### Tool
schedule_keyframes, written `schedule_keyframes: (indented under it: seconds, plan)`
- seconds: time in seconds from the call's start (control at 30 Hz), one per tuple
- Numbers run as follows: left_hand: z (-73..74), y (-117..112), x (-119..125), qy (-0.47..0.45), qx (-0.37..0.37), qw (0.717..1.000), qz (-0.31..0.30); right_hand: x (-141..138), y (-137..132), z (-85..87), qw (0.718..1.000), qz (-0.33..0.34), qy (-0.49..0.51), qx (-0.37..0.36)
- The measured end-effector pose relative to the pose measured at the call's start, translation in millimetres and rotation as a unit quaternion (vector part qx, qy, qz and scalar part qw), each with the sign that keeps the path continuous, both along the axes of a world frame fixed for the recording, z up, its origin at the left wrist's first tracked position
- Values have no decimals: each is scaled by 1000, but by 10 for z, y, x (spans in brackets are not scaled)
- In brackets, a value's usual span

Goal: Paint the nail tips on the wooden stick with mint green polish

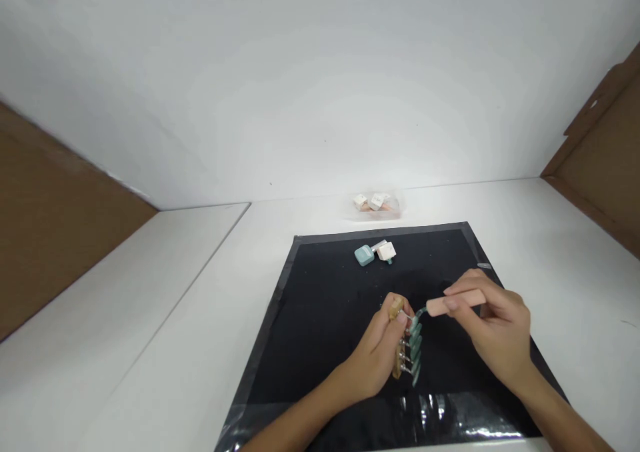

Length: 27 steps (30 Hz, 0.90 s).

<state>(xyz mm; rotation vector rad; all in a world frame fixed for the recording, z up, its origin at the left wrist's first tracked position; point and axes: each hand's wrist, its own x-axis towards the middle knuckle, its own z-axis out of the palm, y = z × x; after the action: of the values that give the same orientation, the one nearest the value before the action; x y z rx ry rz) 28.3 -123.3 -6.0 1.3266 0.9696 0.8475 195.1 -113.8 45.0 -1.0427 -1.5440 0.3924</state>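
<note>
My left hand (376, 359) grips a small wooden holder (398, 345) that carries a row of several teal false nails (415, 349) on clips. My right hand (493, 329) pinches a pink brush handle (456, 303), and its teal tip touches the topmost nail. Both hands hover over the front half of a black mat (325, 319). Near the mat's far edge sit a teal polish bottle (365, 256) and a white cube-shaped bottle (387, 251).
A clear packet of small white and pink bottles (377, 203) lies on the white table (200, 292) beyond the mat. A white wall rises behind. Brown board panels (600, 165) flank both sides. The mat's front edge is glossy.
</note>
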Motion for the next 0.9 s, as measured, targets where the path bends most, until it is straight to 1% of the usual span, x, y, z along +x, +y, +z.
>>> schedule_keyframes:
  seconds: [0.03, 0.07, 0.17, 0.2, 0.23, 0.33, 0.37, 0.4, 0.5, 0.53, 0.57, 0.63, 0.7, 0.9]
  plan:
    - [5, 0, 0, -2, -3, 1000, 0, 4, -1, -1, 1000, -13, 9, -1]
    - [9, 0, 0, -4, -4, 1000, -1, 8, -3, -2, 1000, -10, 18, -3]
    - [11, 1, 5, 0, 0, 1000, -10, 11, -7, -7, 998, 61, 16, -7]
    - [6, 1, 7, 0, 4, 1000, -10, 8, -8, -11, 997, 75, 6, -5]
    - [-1, 0, 8, -4, 7, 1000, -8, 5, -7, -16, 997, 71, -4, -5]
    - [-28, -6, 1, -22, 7, 1000, -1, 3, -3, -36, 1000, -9, 2, 0]
    - [-34, -8, -3, -24, 4, 1000, -2, 6, -2, -41, 1000, -23, 14, 0]
    - [-36, -8, -8, -24, 1, 1000, -2, 11, -2, -43, 999, -19, 27, 2]
    - [-25, -3, -16, -14, -1, 1000, -3, 21, -3, -33, 998, 58, 36, 4]
    - [-19, -1, -15, -12, -3, 1000, -4, 22, -5, -28, 997, 71, 28, 5]
    - [-15, 1, -12, -15, -7, 1000, -4, 21, -6, -23, 997, 70, 20, 6]
    - [-11, 0, -3, -34, -23, 999, -5, 16, -9, -20, 999, 39, 13, 4]
    - [-14, -4, 8, -68, -48, 997, -7, 11, -11, -26, 999, 15, 30, -5]
    - [-46, -8, 39, -135, -132, 982, 12, -8, -19, -56, 995, 35, 77, -45]
